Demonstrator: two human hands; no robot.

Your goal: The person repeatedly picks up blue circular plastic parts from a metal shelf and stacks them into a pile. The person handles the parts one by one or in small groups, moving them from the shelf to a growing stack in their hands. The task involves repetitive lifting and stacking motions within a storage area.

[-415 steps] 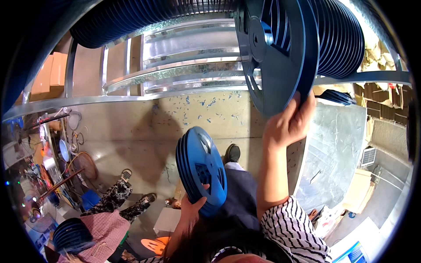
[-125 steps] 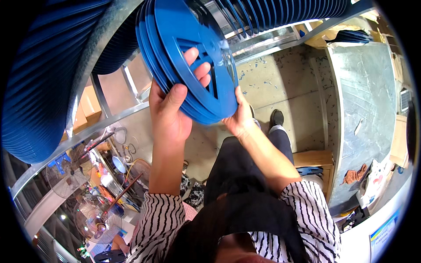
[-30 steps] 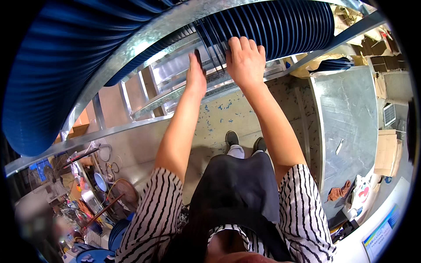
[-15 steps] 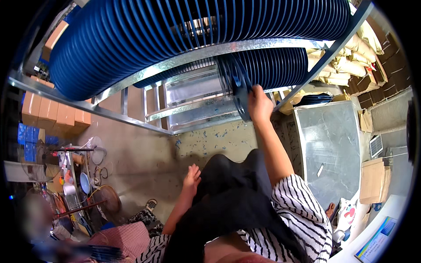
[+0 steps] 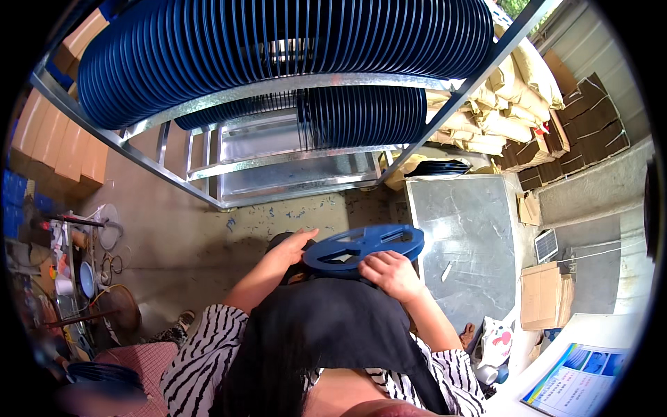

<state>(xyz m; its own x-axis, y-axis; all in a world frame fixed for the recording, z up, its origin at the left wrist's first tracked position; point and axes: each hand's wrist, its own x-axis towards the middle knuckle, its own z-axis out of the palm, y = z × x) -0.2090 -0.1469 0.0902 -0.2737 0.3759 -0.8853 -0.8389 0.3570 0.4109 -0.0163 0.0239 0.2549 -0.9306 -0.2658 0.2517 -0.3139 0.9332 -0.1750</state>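
A round blue plastic reel [image 5: 368, 243] with cut-out openings is in front of my lap, tilted toward me. Fingers of my right hand [image 5: 390, 272] are curled over its near right edge and grip it. My left hand [image 5: 292, 246] is at the reel's left edge with the fingers stretched out; whether it touches the rim I cannot tell. Beyond, a metal rack [image 5: 257, 89] carries a long upper row of blue reels [image 5: 174, 66] standing on edge. On the lower level stands a shorter row of similar reels [image 5: 368, 115].
A grey-topped table [image 5: 465, 236] stands at the right, with dark discs [image 5: 438, 167] at its far end. Pale sacks [image 5: 514, 97] and cardboard boxes [image 5: 590, 125] are stacked beyond. At the left are cartons [image 5: 62, 149] and a cluttered stand [image 5: 73, 278]. Blue scraps lie on the floor [image 5: 278, 215].
My right hand has drawn back from the rack's lower level, bringing a blue reel to my lap. The left hand has moved up to the reel's left edge. The view has shifted right.
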